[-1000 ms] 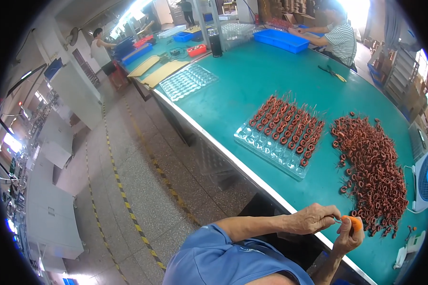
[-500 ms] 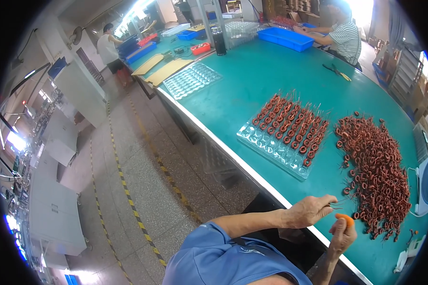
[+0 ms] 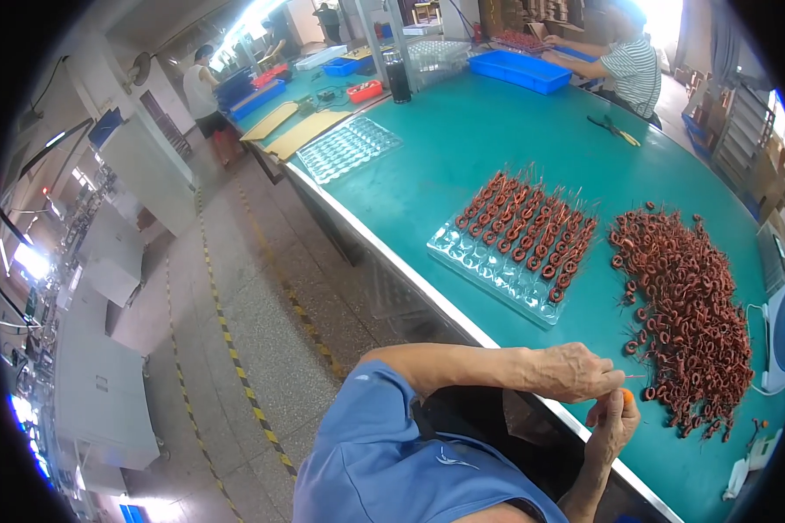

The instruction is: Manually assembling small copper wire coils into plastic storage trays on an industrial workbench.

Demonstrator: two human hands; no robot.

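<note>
My hands have dropped toward the lower right of the frame since a second ago. Left hand [image 3: 576,373] pinches a thin wire lead; right hand [image 3: 615,423] is closed on a small orange coil [image 3: 628,397], at the counter [image 3: 462,148] edge. Light, stiff ring, leads likely bendable: grip the body. Copper coil heap [image 3: 689,322] right; clear ribbed tray [image 3: 519,244] centre.

on the table [image 3: 462,148], the tray of coils [image 3: 516,240] lies left of the loose coil heap [image 3: 689,314]
</note>
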